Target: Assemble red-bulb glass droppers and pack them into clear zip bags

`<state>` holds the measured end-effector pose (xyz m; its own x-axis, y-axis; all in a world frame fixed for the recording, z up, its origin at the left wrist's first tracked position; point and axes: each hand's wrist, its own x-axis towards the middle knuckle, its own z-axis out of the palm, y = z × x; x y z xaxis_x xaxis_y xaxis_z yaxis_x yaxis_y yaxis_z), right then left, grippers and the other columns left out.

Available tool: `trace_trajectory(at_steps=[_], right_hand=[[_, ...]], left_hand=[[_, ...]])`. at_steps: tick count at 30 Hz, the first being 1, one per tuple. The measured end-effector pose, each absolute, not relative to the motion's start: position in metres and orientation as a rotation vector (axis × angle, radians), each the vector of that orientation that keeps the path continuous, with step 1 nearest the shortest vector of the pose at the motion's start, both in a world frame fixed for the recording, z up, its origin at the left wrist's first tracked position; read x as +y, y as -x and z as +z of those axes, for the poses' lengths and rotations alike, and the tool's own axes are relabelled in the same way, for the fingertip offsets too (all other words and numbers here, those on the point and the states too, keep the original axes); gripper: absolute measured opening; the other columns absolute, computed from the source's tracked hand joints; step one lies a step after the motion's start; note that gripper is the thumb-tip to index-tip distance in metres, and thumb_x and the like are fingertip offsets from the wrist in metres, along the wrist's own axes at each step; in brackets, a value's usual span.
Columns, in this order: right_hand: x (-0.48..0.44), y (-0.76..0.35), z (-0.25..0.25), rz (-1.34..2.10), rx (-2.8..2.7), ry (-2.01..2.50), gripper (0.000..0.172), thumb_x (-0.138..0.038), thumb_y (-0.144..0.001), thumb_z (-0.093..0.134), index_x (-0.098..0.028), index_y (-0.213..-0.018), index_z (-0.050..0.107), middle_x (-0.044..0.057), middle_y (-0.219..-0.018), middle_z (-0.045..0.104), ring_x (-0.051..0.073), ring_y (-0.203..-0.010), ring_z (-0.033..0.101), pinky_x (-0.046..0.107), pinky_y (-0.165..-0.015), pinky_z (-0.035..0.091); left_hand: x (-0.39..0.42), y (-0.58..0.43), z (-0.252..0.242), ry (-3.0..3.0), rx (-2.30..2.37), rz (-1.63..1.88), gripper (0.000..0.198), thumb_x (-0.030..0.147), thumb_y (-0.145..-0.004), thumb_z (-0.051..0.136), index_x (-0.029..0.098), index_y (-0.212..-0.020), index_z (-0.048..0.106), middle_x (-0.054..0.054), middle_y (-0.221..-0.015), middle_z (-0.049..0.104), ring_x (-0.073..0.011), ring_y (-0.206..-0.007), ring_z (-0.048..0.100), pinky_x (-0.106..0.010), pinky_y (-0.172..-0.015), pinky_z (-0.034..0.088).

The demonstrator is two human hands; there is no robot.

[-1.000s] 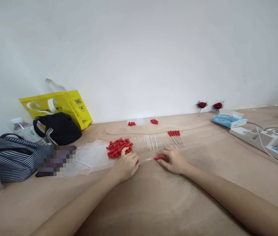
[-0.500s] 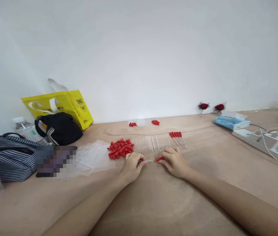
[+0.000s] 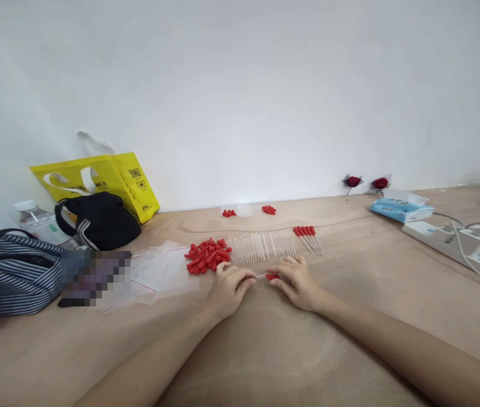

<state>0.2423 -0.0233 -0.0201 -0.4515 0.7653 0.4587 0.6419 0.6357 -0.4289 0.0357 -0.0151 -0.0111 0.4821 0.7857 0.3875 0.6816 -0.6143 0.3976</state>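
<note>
My left hand (image 3: 232, 289) is closed, pinching a thin clear glass dropper tube (image 3: 260, 276) between thumb and fingers. In the fingers of my right hand (image 3: 297, 282) is a red rubber bulb (image 3: 271, 277). The tube's end meets the bulb's mouth; how deep it sits inside, I cannot tell. Just beyond my left hand lies a heap of red rubber bulbs (image 3: 208, 256). A row of loose glass tubes (image 3: 260, 247) spreads behind both hands. To its right, several droppers with red bulbs fitted (image 3: 307, 239) lie side by side.
Clear plastic bags (image 3: 165, 270) lie left of the heap. Farther left are a striped bag (image 3: 23, 277), a black bag (image 3: 99, 220), a bottle (image 3: 38, 220) and a yellow bag (image 3: 123, 181). Bagged red bulbs (image 3: 228, 213) lie by the wall. Tissues (image 3: 401, 209) and a power strip (image 3: 435, 240) stand right.
My hands have come closer together. The glass tube and the red bulb, apart before, now meet end to end. The view has shifted slightly.
</note>
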Motion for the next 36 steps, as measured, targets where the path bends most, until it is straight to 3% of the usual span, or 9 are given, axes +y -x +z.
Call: trace_trajectory(at_steps=[17,25,36], right_hand=[[-0.024,-0.242,-0.021,0.262,-2.237,1.002,0.016,-0.030,-0.082,0.049,-0.025,-0.082,0.065,0.001,-0.075,0.063,0.015,-0.074,0.051,0.033,-0.073,0.028],[-0.023,-0.240,-0.021,0.256,-2.178,0.969,0.019,-0.031,-0.081,0.050,-0.021,-0.075,0.064,0.002,-0.065,0.058,0.014,-0.067,0.047,0.032,-0.069,0.030],[-0.017,-0.229,-0.024,0.425,-2.126,0.927,0.014,-0.029,-0.080,0.052,-0.021,-0.078,0.063,0.001,-0.072,0.062,0.014,-0.070,0.053,0.030,-0.070,0.035]], left_hand=[[-0.017,-0.039,-0.012,-2.609,1.142,0.786,0.020,0.023,-0.084,0.043,0.022,-0.081,0.063,-0.002,-0.080,0.070,-0.0150,-0.073,0.060,-0.035,-0.083,0.028],[-0.021,-0.046,-0.014,-2.597,1.173,0.917,0.016,0.023,-0.081,0.047,0.022,-0.076,0.062,0.001,-0.072,0.070,-0.0140,-0.063,0.059,-0.036,-0.081,0.029],[-0.021,-0.045,-0.016,-2.612,1.202,0.995,0.016,0.019,-0.080,0.047,0.021,-0.074,0.061,0.002,-0.071,0.070,-0.0138,-0.061,0.058,-0.038,-0.083,0.028]])
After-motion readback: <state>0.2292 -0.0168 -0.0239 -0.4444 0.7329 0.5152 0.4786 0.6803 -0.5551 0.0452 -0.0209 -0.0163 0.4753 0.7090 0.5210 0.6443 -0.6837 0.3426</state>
